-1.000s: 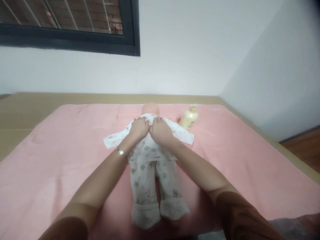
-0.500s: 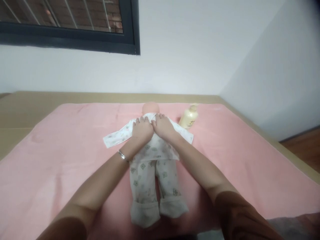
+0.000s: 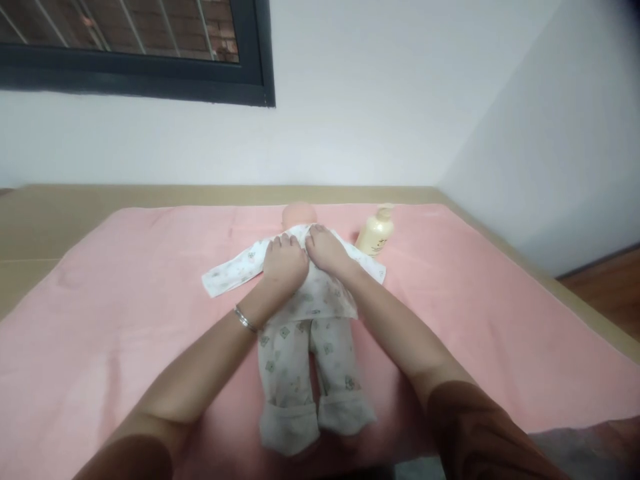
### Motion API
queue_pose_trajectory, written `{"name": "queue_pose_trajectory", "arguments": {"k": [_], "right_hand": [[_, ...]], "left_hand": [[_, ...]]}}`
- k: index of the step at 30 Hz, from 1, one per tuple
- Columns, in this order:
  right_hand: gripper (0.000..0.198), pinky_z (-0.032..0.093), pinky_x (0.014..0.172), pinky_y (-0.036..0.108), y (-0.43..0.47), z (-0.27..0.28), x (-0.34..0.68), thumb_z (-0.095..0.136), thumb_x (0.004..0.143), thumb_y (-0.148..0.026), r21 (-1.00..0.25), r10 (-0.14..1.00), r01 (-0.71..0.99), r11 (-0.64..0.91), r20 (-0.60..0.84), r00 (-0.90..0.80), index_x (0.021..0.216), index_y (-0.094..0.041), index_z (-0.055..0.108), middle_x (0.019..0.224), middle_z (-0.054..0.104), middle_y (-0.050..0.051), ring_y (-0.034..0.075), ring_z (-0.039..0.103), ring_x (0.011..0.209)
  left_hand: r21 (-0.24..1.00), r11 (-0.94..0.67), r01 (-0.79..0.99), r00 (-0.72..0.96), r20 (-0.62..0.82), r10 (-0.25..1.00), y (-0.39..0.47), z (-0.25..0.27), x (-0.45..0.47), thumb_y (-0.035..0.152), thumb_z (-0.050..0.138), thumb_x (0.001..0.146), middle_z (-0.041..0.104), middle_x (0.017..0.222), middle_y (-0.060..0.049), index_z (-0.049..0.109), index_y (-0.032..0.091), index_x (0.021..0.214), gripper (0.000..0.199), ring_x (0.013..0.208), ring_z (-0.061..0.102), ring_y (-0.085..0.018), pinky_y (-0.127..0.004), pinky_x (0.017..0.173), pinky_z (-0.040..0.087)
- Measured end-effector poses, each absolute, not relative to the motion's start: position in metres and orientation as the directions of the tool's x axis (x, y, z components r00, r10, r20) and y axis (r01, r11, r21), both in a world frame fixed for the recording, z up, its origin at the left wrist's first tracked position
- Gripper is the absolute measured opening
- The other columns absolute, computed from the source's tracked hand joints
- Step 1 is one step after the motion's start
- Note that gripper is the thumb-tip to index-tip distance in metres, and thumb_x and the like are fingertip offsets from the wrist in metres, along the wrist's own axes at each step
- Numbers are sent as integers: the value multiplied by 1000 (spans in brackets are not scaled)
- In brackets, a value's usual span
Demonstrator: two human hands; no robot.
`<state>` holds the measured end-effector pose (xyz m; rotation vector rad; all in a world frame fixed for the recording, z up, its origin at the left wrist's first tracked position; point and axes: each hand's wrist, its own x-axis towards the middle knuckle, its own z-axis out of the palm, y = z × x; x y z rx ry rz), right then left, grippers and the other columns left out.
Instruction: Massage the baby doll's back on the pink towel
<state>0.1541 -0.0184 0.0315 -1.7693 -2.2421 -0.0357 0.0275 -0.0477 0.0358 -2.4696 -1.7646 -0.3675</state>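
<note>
Down near the camera, two brown sleeves (image 3: 480, 433) come in from the bottom, and both bare arms reach forward over a pink blanket (image 3: 100, 333). Between the arms lies a doll (image 3: 300, 313), stretched out with its feet toward the camera. Its trousers have little square prints and rolled cuffs.

Next come the hands. The left hand (image 3: 284, 261), with a silver bracelet (image 3: 244, 319) on the wrist, lies flat on the doll's white top. Its fingers are close together and only a little bent, pressing on the cloth and not gripping it. The right hand (image 3: 327, 250) lies flat just beside it, fingers together too, with the tips up at the collar. The two hands almost touch each other.

Compared with a second ago, both hands have slid a bit higher toward the doll's neck, and the whole view has shifted slightly left.

Farther off, the hands cover the doll's chest, so only the top of its head (image 3: 299, 215) shows. A cream pump bottle (image 3: 375, 233) stands just beside the doll's sleeve on the right. Behind the bed are a white wall and a dark window frame (image 3: 150, 80).
</note>
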Motion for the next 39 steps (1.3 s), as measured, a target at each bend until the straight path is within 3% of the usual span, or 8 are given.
{"name": "queue_pose_trajectory", "arguments": {"k": [3, 8, 12, 17, 23, 30, 35, 39], "right_hand": [[46, 41, 111, 41, -17, 30, 154, 27, 102, -20, -183, 961, 959, 216, 212, -176, 130, 2, 56, 136, 60, 24, 30, 54, 126], [55, 39, 111, 51, -37, 31, 137, 29, 104, -31, -150, 973, 977, 153, 193, -123, 147, 1, 43, 145, 51, 29, 36, 49, 134], [55, 36, 115, 54, -52, 25, 121, 34, 101, -24, -130, 963, 974, 183, 221, -152, 150, -1, 41, 149, 47, 29, 38, 43, 141], [52, 32, 121, 49, -40, 23, 129, 35, 98, -20, -228, 934, 925, 305, 260, -245, 145, -5, 50, 149, 51, 22, 34, 42, 144], [61, 22, 126, 52, -14, 19, 148, 34, 100, -34, -359, 966, 907, 222, 208, -155, 152, -2, 39, 161, 35, 20, 37, 25, 154], [66, 15, 125, 62, -29, 38, 148, 39, 98, -43, -464, 976, 864, 193, 177, -123, 157, -12, 34, 169, 17, 18, 40, 9, 158], [62, 10, 126, 64, -45, 54, 141, 41, 97, -33, -431, 943, 867, 251, 313, -118, 156, -17, 35, 170, 12, 13, 35, 4, 159], [58, 14, 125, 63, -45, 38, 131, 38, 98, -27, -347, 963, 910, 228, 217, -159, 154, -14, 39, 168, 21, 16, 35, 15, 157]], "left_hand": [[143, -349, 926, 308, 245, 919, -38, 32, 26, 20, 36, 94, 61, 129, -27, 57, -1, 128, 45, 126, 55, -38, -50, 109, 41], [423, -365, 829, 320, 177, 931, 3, 23, 9, 15, 37, 88, 65, 131, -14, 65, 15, 116, 40, 126, 55, -29, -45, 114, 41], [543, -315, 779, 220, 233, 947, 15, 12, 2, 22, 33, 93, 69, 125, -13, 68, 16, 110, 39, 123, 57, -30, -46, 113, 42], [594, -334, 732, 143, 346, 927, 10, -1, 4, 26, 34, 94, 69, 127, -14, 68, 14, 118, 44, 120, 60, -29, -47, 111, 44], [618, -317, 719, 106, 353, 929, 10, -6, 6, 29, 37, 93, 64, 139, -15, 65, 10, 130, 50, 132, 56, -30, -47, 119, 40], [646, -304, 700, 82, 351, 933, 6, -3, 6, 30, 38, 93, 64, 139, -15, 65, 9, 131, 51, 133, 56, -30, -47, 119, 40], [659, -307, 687, 83, 349, 933, 6, -3, 5, 30, 38, 92, 64, 139, -14, 66, 10, 131, 52, 133, 56, -31, -46, 118, 41], [651, -324, 686, 93, 364, 927, 8, -6, 4, 31, 37, 93, 66, 136, -15, 67, 10, 129, 51, 129, 59, -30, -46, 116, 42]]}}
